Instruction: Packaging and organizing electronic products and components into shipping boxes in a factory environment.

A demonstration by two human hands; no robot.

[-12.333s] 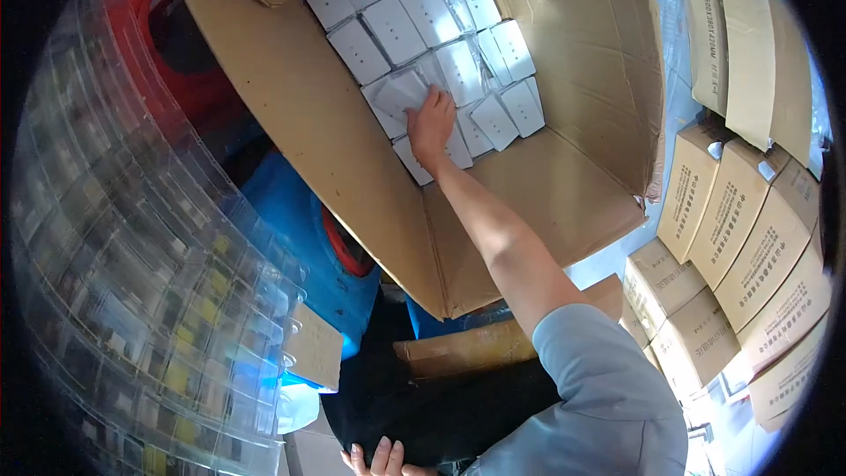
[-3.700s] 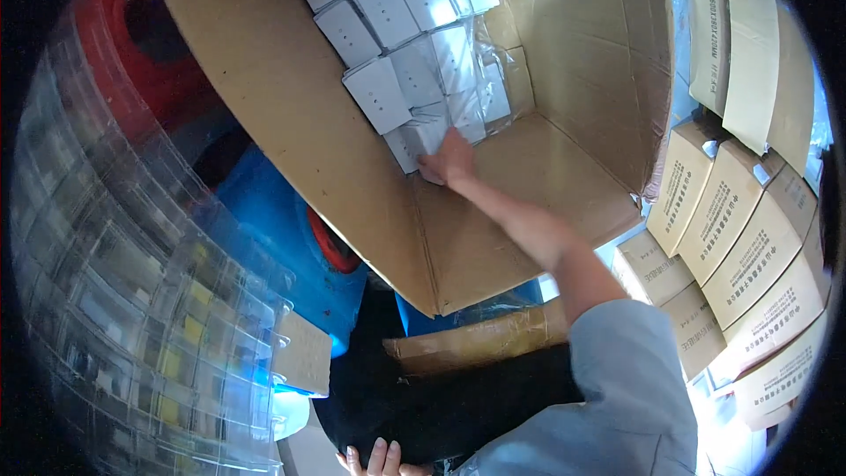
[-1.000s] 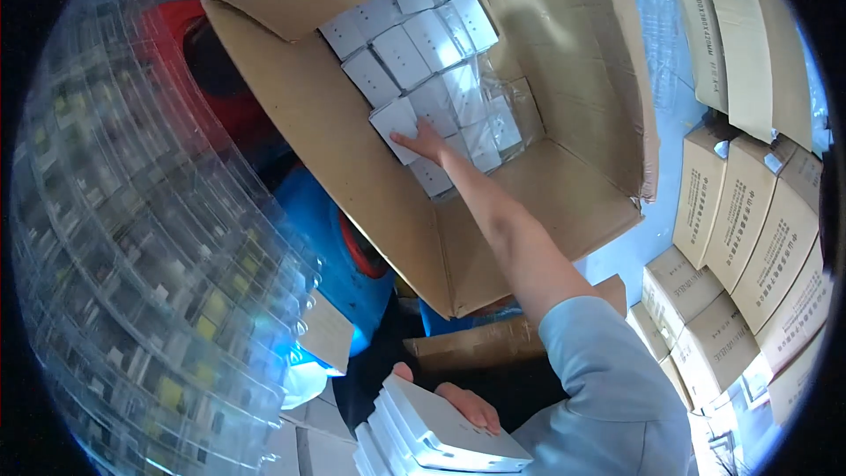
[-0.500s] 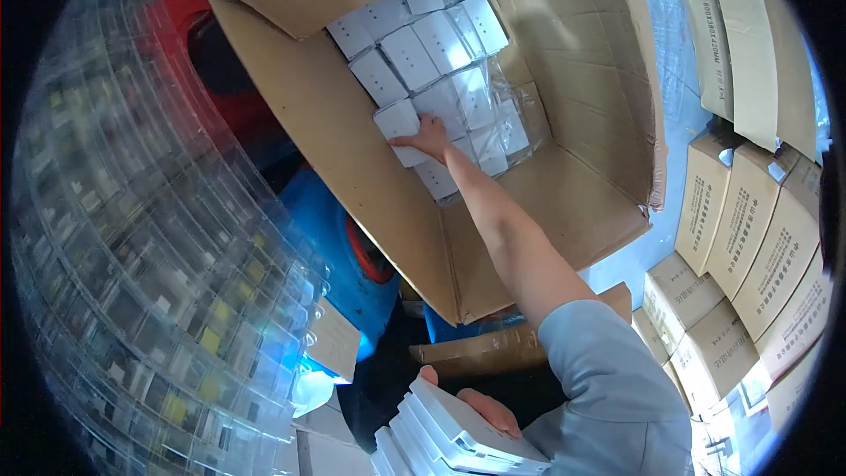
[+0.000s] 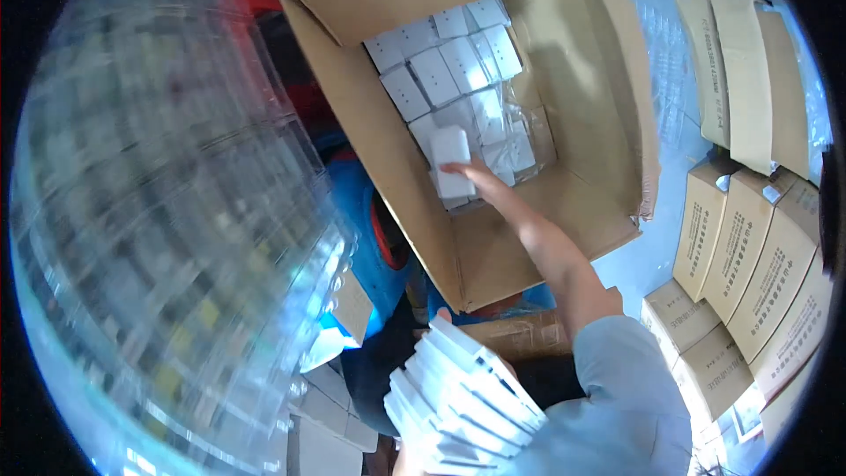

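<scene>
From the head view: gripping a white block (image 5: 451, 145) with the right hand (image 5: 472, 176), over packed white pieces (image 5: 435, 76) inside the open carton (image 5: 586, 88); clasping a fanned white stack (image 5: 463, 397) in the mostly hidden left hand (image 5: 443, 314), outside the carton's near edge.

R hand (image 5: 473, 178) holds wht pc (image 5: 451, 145) in cardbd ctn (image 5: 592, 79)

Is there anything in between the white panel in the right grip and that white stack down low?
Yes: the brown carton's near side stands between them. The white panel in the right grip is inside; the white stack is outside.
</scene>
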